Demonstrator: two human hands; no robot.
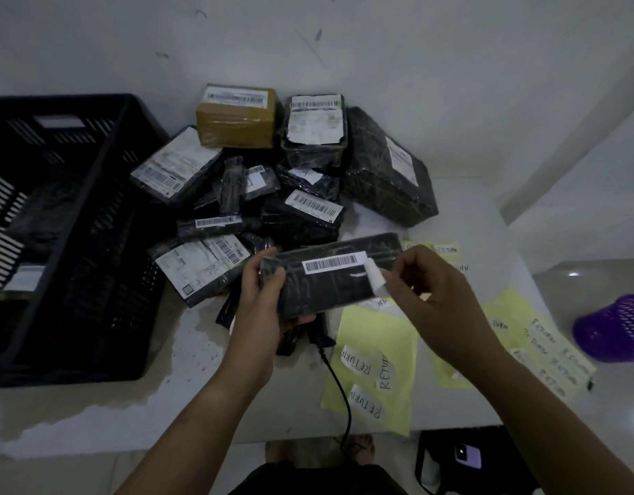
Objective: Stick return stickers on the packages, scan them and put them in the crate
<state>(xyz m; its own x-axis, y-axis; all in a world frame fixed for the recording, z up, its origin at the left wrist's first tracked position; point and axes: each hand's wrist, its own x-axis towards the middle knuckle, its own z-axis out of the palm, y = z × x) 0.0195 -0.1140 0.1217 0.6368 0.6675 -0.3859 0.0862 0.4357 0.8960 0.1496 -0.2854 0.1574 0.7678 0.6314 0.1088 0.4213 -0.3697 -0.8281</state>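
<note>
1. Left grip (262, 305): mine, curled round the left end of a black-wrapped package (329, 284), thumb on the top face and fingers beneath. I hold the package above the table (129, 405), in front of the pile, its long side running left to right and its barcode label (335, 263) facing up.
2. Right grip (429, 298): thumb and forefinger pinch a small white sticker (374, 276) at the package's right end, just beside the barcode label. Whether it touches the wrap I cannot tell.
3. Yellow backing sheet (372, 337): flat on the table below the package, carrying white stickers hand-lettered RETURN. More such sheets lie to its right.
4. Black cable (338, 384): runs from under the package toward the table's near edge.
5. Pile of packages (301, 212): behind my grips, mostly black wrap with barcode labels, plus one brown taped box (237, 119) at the back.
6. Black slatted crate (104, 280): on the table's left side, just beside the pile.
7. Purple basket (615, 330): far right, off the table.
</note>
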